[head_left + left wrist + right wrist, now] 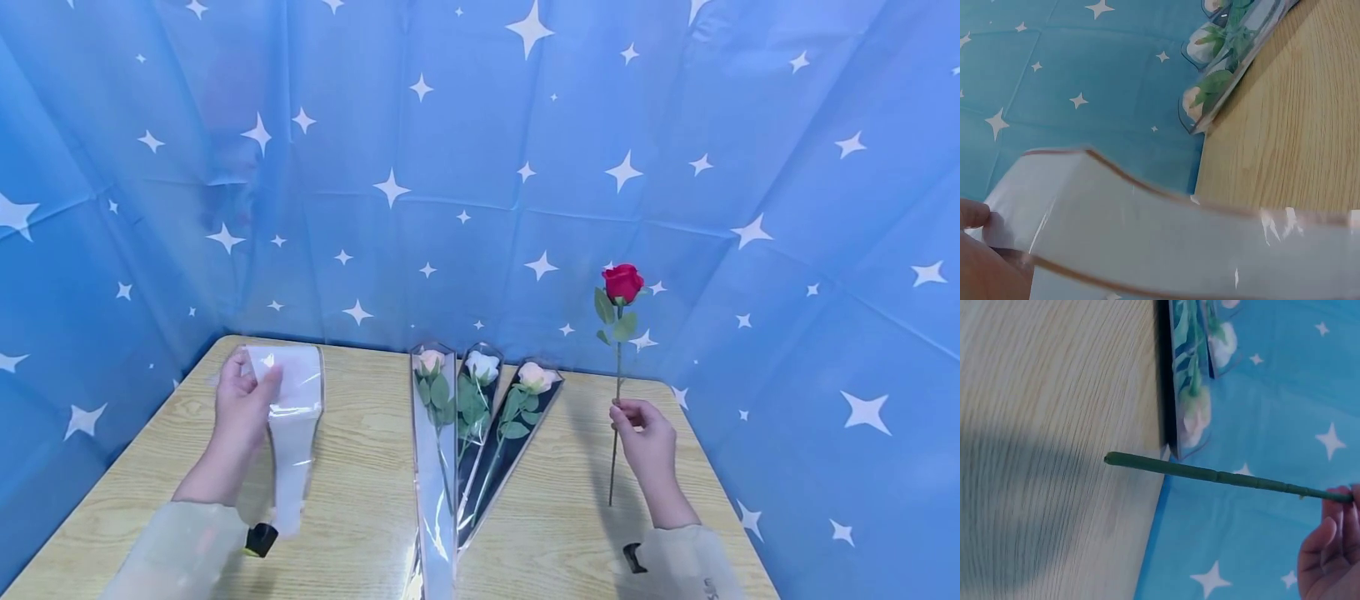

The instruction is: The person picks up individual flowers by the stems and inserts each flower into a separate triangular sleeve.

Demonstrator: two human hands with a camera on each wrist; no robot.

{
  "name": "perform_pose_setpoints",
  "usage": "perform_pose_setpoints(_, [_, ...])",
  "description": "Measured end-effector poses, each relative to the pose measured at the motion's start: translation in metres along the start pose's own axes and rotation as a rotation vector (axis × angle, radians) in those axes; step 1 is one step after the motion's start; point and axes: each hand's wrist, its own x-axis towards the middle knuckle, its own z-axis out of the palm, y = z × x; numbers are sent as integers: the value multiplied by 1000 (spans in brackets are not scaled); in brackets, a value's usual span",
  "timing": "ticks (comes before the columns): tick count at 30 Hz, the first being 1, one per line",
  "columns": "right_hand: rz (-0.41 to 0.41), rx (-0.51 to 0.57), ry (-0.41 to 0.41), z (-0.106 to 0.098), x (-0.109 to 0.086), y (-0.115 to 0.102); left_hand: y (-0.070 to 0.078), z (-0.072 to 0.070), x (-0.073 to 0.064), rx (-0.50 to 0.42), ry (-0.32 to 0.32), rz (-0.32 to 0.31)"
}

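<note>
My left hand (246,398) pinches the top of a clear-and-white flower sleeve (292,454) between thumb and fingers. In the left wrist view the sleeve (1147,231) stretches away from the hand, with brownish edge lines. On the right, my right hand (647,433) pinches the stem of a red rose (623,283) held upright, bloom at the top and green leaves below it. The bare lower stem (1210,475) sticks out past the fingers in the right wrist view, where the bloom is out of frame.
Three wrapped roses lie fanned at the middle of the wooden table (360,500): a pale pink rose (431,362) in a white sleeve, a white rose (482,367) and another pale pink rose (536,377) in dark sleeves. A blue star-patterned curtain (465,150) hangs behind and at both sides.
</note>
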Motion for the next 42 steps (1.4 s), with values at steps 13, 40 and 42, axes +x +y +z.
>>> perform_pose_setpoints(13, [-18,110,-32,27,-9,-18,10,20,-20,4,-143,180])
perform_pose_setpoints(40, [-42,217,-117,53,-23,-57,20,74,-43,-62,-328,267])
perform_pose_setpoints(42, [-39,222,-125,52,-24,-63,20,77,-44,-39,-323,260])
